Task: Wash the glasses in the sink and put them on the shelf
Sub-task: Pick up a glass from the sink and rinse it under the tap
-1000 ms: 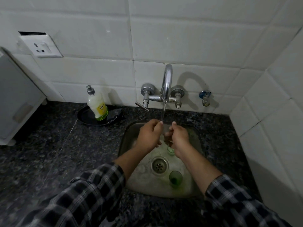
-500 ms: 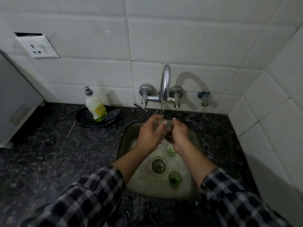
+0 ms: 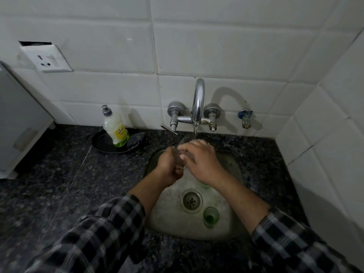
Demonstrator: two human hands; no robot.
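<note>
Over the steel sink (image 3: 169, 219), both hands meet under the running tap (image 3: 198, 103). My left hand (image 3: 169, 168) grips a small clear glass (image 3: 180, 156) from below. My right hand (image 3: 199, 160) lies over the glass with its fingers around the rim, hiding most of it. A green glass (image 3: 210, 215) stands upright in the sink basin near the drain (image 3: 191, 200). Another greenish glass (image 3: 205, 186) shows just a sliver under my right wrist.
A dish soap bottle (image 3: 116, 129) stands in a black dish (image 3: 102, 142) with a dark scrubber (image 3: 136, 140) on the dark granite counter (image 3: 59, 184). A white appliance (image 3: 17, 123) sits at the far left. White tiled walls close the back and right.
My right hand has slid left over the top of the clear glass, and my left hand has dropped lower beneath it. The green glasses in the sink have not moved.
</note>
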